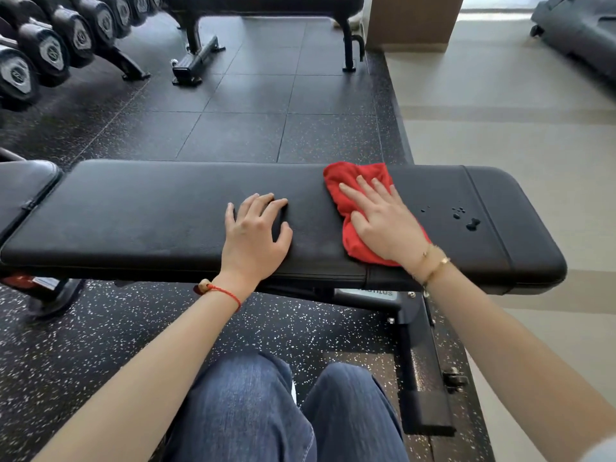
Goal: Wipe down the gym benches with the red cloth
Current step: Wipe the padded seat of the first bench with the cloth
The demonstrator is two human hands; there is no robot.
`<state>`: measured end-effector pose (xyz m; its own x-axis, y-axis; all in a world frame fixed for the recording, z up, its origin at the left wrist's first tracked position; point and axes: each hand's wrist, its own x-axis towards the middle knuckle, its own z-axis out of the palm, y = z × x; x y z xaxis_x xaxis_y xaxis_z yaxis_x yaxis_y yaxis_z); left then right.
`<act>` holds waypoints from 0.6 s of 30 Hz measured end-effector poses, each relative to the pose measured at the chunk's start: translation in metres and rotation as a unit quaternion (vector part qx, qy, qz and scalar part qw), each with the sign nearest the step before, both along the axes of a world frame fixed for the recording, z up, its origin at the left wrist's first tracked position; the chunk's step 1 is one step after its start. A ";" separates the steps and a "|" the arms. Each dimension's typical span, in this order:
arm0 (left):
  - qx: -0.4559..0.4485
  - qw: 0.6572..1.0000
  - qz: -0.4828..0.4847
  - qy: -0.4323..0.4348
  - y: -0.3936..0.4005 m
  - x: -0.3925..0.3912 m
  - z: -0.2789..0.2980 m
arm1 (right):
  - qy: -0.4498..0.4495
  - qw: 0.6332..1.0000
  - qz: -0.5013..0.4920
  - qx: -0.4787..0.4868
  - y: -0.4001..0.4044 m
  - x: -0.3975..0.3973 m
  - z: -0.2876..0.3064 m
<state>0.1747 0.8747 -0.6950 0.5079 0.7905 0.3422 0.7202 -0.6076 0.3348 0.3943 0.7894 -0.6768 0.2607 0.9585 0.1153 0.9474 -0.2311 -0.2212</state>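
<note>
Red cloth: a crumpled red terry cloth [353, 208] lies on the pad right of frame centre, running from the far edge towards the near edge; its lower part bunches under the palm.
Bench: long black padded vinyl gym bench [160, 221] stretches across the middle of the frame; a seam crosses it near its right end; a separate black seat pad [23, 188] sits at mid-left.
Right hand: right hand [383, 225] lies flat on the red cloth, fingers spread and pointing to the upper left; palm pressing it down, not clenched round it; thin gold bracelets [430, 265] on the wrist.
Left hand: left hand [253, 235] rests bare on the pad just left of the cloth, apart from it; fingers loosely curled with tips on the vinyl, holding nothing; red string bracelet with a pale bead [216, 290] on the wrist.
Droplets: a few small water drops [466, 218] sit on the pad to the right of the cloth, before the seam.
Floor: black speckled rubber tiles [250, 128] beyond and beneath the bench; pale beige flooring [516, 128] at right.
Background: second black bench on a metal frame [266, 5] at top centre; row of black dumbbells on a rack [50, 45] at upper left.
Person: blue denim knees [266, 411] at bottom centre.
</note>
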 end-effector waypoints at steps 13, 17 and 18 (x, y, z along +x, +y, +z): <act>-0.012 1.000 0.014 0.023 -0.003 0.003 0.003 | -0.009 0.999 0.030 0.019 -0.035 -0.007 -0.001; -0.035 0.998 0.023 0.041 -0.006 0.006 0.006 | -0.047 0.997 -0.051 -0.027 -0.028 0.038 0.001; -0.040 0.998 0.027 0.041 -0.009 0.009 0.007 | -0.046 0.995 -0.078 -0.038 -0.016 0.046 0.004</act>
